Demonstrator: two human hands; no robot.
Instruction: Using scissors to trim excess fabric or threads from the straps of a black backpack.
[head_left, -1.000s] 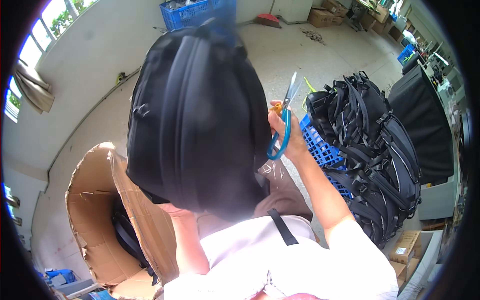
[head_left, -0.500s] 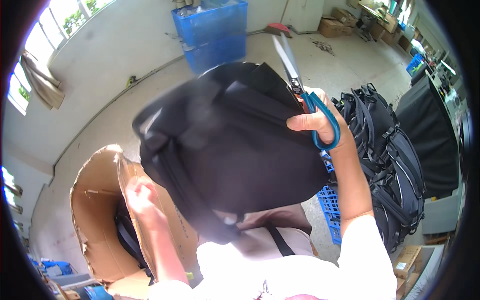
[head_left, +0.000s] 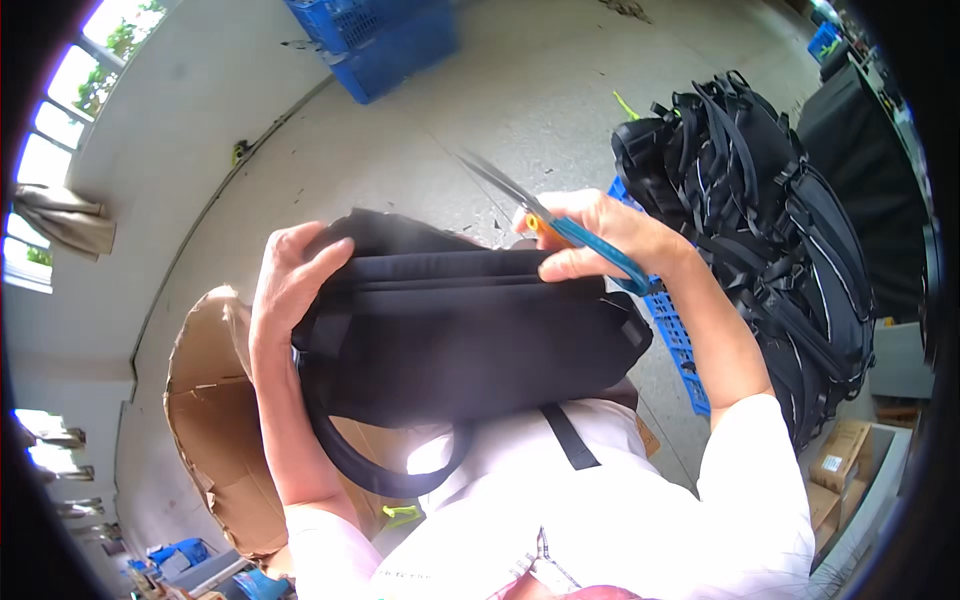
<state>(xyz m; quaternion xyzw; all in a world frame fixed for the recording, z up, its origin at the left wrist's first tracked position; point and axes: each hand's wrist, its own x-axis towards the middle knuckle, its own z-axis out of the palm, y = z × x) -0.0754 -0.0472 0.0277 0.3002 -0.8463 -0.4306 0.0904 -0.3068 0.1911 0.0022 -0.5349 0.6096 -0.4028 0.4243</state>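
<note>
One black fabric bag [head_left: 480, 345] fills the centre of the frame, just above the person's lap, its folded upper edge running nearly level and a loop strap [head_left: 385, 481] hanging at its lower left. The left hand [head_left: 292, 278] grips the bag's upper left corner, thumb toward the fabric. The right hand [head_left: 612, 238] is closed around blue-handled scissors [head_left: 600, 248], its thumb at the bag's upper right edge; whether it also pinches the cloth cannot be told.

Good handling here probably depends on the left hand bearing most of the weight, since the scissors limit the right. The blades, blurred, point to the upper left, above the fabric; they are best kept shut and aimed clear of both cloth and left fingers whenever the bag is turned. The loop could snag, so it deserves watching.

A cardboard box [head_left: 215, 410] stands at lower left; black backpacks [head_left: 790, 260] are heaped at right, beside a blue crate [head_left: 677, 350].
</note>
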